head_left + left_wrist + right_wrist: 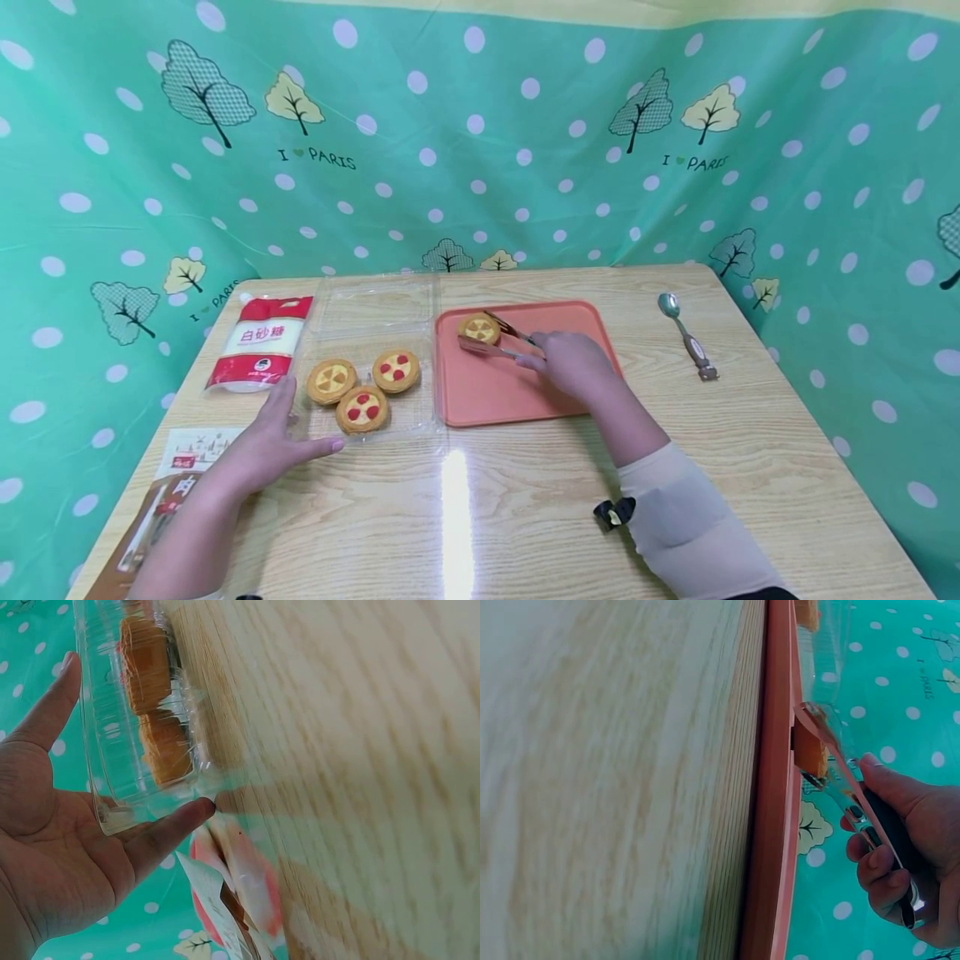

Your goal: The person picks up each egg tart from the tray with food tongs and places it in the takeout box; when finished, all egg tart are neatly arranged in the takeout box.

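Note:
My right hand [573, 360] grips a pair of food tongs [862, 806] by the handles. The tongs' tips lie on either side of an egg tart [480, 328] with a yellow wedge pattern, at the left end of the pink tray [525, 402]. At the near left corner of a clear plastic container [408, 421], my left hand [270, 446] has its fingers and thumb spread against the wall. Inside it sit a plain egg tart [332, 382] and two with red pieces, a front one [362, 409] and a back one [396, 371].
A red and white sugar bag [258, 343] lies left of the container. In front of it, a brown and white packet [161, 500] lies partly under the left forearm. A spoon [686, 335] with a brown handle rests right of the tray. Patterned green cloth [480, 200] walls the table.

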### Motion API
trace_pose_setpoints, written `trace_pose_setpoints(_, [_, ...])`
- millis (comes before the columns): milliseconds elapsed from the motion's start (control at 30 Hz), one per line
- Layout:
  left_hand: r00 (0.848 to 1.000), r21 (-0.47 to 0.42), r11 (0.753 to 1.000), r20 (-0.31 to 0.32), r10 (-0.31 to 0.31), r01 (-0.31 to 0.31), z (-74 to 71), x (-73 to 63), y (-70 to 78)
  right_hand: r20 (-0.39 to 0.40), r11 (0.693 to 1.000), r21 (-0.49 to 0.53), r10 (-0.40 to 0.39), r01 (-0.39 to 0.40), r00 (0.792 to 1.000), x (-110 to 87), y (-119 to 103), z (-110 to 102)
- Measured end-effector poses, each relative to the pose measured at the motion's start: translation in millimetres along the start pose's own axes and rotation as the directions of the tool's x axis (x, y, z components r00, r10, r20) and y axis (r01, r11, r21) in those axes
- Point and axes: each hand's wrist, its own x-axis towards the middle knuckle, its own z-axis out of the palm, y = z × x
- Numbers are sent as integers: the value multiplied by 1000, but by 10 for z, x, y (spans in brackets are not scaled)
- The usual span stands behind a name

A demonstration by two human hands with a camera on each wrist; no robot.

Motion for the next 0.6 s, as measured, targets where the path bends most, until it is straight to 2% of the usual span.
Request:
trace_pose_setpoints(233, [1000,2,1000,-4,4,-4,-4,-3,9,-23,1000,-14,-15,15,1000,-38,25,-49])
trace_pose_setpoints(600, [1000,11,1000,-1,4,-4,3,-6,12,-83,998,12,-58,60,995,-182,-52,-272])
